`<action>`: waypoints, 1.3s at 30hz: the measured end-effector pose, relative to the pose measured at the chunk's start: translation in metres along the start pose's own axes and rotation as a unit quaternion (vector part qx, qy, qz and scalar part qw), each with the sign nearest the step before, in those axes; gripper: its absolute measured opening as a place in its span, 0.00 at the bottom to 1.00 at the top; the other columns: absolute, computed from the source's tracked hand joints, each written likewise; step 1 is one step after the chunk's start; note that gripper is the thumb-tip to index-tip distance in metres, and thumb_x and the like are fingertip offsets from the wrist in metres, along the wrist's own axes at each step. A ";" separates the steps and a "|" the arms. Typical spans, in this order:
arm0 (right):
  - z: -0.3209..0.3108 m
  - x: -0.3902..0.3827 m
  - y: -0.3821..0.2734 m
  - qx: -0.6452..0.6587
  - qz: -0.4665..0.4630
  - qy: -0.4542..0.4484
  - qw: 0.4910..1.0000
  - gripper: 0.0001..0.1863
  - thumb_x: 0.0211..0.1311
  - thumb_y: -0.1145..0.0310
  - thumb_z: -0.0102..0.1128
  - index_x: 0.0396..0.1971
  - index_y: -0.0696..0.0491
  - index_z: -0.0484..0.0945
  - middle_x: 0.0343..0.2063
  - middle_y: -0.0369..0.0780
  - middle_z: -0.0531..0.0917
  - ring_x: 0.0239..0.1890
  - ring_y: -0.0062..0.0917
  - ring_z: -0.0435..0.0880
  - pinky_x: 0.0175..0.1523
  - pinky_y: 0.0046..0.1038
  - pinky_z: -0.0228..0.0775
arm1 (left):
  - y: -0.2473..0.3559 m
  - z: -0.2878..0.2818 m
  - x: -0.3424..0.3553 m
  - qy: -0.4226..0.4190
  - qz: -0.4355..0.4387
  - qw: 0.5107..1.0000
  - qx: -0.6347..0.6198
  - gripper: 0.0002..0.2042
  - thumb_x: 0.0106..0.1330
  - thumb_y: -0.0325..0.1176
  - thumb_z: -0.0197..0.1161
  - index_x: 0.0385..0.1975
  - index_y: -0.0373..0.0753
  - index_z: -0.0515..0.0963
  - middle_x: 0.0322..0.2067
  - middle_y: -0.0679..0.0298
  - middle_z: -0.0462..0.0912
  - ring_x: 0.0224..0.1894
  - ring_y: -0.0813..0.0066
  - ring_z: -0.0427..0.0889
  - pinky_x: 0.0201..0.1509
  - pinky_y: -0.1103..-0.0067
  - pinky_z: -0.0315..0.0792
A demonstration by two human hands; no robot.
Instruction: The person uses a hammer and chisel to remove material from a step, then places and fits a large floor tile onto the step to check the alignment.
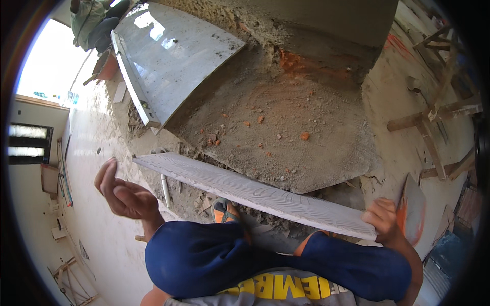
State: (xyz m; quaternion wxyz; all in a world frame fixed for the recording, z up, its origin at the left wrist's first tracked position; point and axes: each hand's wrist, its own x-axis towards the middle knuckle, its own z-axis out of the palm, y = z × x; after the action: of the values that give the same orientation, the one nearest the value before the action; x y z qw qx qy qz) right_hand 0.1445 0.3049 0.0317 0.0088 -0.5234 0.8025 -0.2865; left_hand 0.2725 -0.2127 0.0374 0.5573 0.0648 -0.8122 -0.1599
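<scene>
My right hand [381, 217] grips the right end of a long pale tile strip [253, 194] with ridged marks across its face. The strip slants up to the left, spanning my knees and sandalled foot [224, 210]. My left hand [126, 194] is raised just left of the strip's far end, fingers loosely bent and apart, holding nothing visible. Beyond the strip is a rough concrete step [301, 153] scattered with grit and orange fragments. A glossy white slab [178, 66], with a narrow edge piece [133, 81] along its left side, lies on the upper left of the step.
A person [97, 23] crouches at the upper left near an orange container [108, 68]. At right are wooden trestles [426, 122] and an orange-marked shovel-like blade [411, 209]. A white pipe [165, 186] lies under the strip's left part. Boards and frames [71, 285] rest at lower left.
</scene>
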 end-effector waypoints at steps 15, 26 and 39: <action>-0.025 0.044 0.073 0.053 0.226 0.026 0.972 0.31 0.69 0.45 0.59 0.55 0.59 0.78 0.51 0.53 0.83 0.50 0.43 0.86 0.53 0.39 0.78 | 0.063 0.026 0.003 -0.288 0.168 0.943 -0.014 0.37 0.57 0.75 0.64 0.20 0.38 0.79 0.15 0.66 0.75 0.19 0.69 0.74 0.35 0.71 0.63; 0.096 0.119 0.080 0.001 0.004 -0.200 0.980 0.45 0.75 0.32 0.38 0.79 0.50 0.50 0.78 0.53 0.52 0.79 0.48 0.52 0.83 0.47 0.42 | 0.055 0.024 0.004 -0.245 0.170 0.954 -0.024 0.39 0.47 0.80 0.67 0.18 0.41 0.78 0.13 0.68 0.73 0.16 0.74 0.70 0.34 0.75 0.60; 0.167 0.211 0.070 -0.016 0.005 -0.134 0.991 0.42 0.77 0.37 0.41 0.79 0.50 0.51 0.79 0.53 0.49 0.81 0.48 0.46 0.82 0.54 0.34 | 0.056 0.024 0.007 -0.257 0.154 0.953 -0.051 0.35 0.41 0.75 0.75 0.19 0.43 0.77 0.14 0.73 0.73 0.16 0.80 0.70 0.33 0.79 0.56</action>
State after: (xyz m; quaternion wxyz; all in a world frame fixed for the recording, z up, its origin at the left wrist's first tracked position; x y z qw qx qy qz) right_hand 0.0427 0.0716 -0.0801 0.1094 -0.5528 0.8012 -0.2011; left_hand 0.2521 -0.1575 0.0539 0.3505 -0.1329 -0.9187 -0.1246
